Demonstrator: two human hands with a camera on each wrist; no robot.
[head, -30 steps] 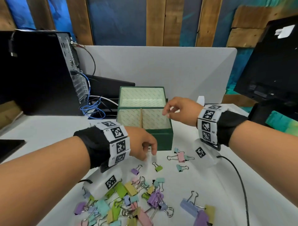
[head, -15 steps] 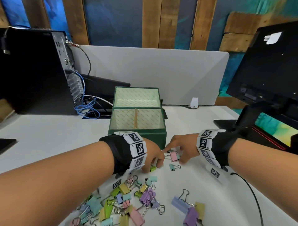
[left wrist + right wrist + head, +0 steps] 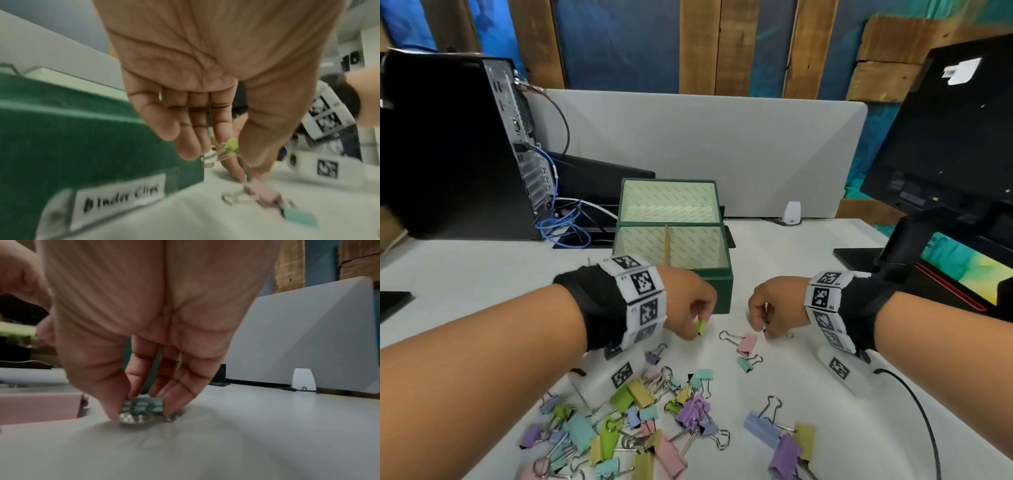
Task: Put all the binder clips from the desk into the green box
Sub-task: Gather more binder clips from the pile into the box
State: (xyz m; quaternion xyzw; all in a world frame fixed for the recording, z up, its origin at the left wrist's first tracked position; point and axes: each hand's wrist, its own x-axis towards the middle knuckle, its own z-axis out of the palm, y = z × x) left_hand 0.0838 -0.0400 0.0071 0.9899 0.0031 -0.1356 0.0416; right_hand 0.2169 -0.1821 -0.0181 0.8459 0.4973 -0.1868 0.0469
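Note:
The open green box [image 3: 717, 279] stands mid-desk, its front labelled "Binder Clips" [image 3: 121, 198]. Just in front of it my left hand [image 3: 697, 320] pinches a small green binder clip [image 3: 701, 327] [image 3: 230, 145] between thumb and forefinger, a little above the desk. To the right, my right hand [image 3: 765, 327] pinches a small teal binder clip [image 3: 141, 406] that still touches the desk. A pink clip [image 3: 746, 343] and a teal clip [image 3: 744, 364] lie between the hands. A heap of several coloured clips [image 3: 633, 421] lies nearer me.
A black computer tower [image 3: 455, 144] with blue cables [image 3: 561, 228] stands at the back left. A monitor on its stand [image 3: 941, 164] fills the right. A grey divider [image 3: 705, 150] runs behind the box. More clips [image 3: 780, 442] lie front right, by a black cable [image 3: 924, 418].
My right hand came down from the box's rim to the desk and closed on the teal clip. My left hand picked the green clip up off the desk.

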